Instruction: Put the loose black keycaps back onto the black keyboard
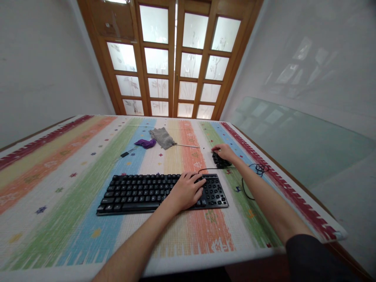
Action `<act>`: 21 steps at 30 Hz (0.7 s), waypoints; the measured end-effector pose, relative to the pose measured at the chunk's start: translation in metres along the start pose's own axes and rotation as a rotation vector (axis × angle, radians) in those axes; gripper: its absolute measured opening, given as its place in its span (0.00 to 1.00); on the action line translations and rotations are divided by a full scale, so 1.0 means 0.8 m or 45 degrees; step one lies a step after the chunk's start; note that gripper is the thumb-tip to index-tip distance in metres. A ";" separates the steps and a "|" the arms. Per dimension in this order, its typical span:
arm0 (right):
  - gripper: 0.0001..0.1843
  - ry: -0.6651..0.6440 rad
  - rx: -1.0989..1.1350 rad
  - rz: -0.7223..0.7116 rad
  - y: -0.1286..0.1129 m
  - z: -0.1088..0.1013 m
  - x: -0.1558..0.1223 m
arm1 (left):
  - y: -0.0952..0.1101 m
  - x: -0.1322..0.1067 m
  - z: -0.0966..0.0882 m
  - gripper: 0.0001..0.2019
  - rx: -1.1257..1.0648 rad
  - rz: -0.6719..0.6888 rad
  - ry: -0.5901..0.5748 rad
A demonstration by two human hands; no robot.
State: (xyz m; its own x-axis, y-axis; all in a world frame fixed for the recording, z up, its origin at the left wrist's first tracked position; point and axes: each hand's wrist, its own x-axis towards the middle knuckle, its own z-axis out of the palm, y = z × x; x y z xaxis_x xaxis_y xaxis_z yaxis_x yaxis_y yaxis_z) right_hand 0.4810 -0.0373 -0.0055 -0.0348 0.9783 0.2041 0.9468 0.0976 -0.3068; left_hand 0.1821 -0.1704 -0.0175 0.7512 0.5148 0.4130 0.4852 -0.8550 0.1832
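A black keyboard point(138, 194) lies in front of me on the striped tablecloth. Its left and middle parts carry keycaps, while the number pad point(214, 192) at the right end shows bare switches. My left hand point(187, 190) rests on the keyboard beside the number pad, fingers spread. Beyond the keyboard's right end is a small heap of black keycaps point(221, 161). My right hand point(225, 151) is over the heap's far edge with its fingertips bent together; what is between them, if anything, is hidden.
A black cable point(248, 192) loops on the right side. Farther back lie a grey cloth point(162, 138), a purple cloth point(146, 143), a thin rod point(188, 146) and a small black object point(125, 154) with a thin metal part. The tablecloth's right edge point(293, 190) runs beside my right arm.
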 end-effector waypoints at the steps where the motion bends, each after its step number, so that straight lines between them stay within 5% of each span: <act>1: 0.14 -0.004 0.010 -0.001 0.000 0.000 0.001 | 0.000 0.000 -0.001 0.16 -0.001 0.000 -0.003; 21: 0.08 0.205 0.431 0.010 -0.017 -0.005 -0.010 | -0.002 0.000 0.004 0.16 0.009 0.001 -0.007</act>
State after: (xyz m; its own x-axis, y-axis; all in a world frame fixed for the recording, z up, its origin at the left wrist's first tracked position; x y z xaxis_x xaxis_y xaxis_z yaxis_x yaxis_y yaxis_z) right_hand 0.4698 -0.0470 0.0004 0.0484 0.9406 0.3360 0.7865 0.1715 -0.5933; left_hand 0.1827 -0.1692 -0.0207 0.7542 0.5145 0.4080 0.4877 -0.8550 0.1765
